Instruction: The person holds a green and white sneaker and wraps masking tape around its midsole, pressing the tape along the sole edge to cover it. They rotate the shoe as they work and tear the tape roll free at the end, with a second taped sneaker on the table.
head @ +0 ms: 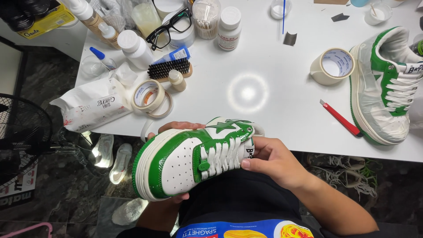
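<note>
White bench [264, 92]; far right, a second shoe [383, 88] already film-wrapped. Near centre, over the lap, an unwrapped green-and-white shoe [185, 161]: left hand [176, 128] cups it beneath, right hand [273, 161] closed on its tongue. Tape roll [333, 65] and red knife [340, 118] lie right.

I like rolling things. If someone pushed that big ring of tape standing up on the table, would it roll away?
Probably a little. The cream tape roll is round and seems to stand tilted on its edge, so a nudge could roll it or tip it flat. It looks hollow, so likely light. The taped shoe right beside it would probably stop it.
</note>
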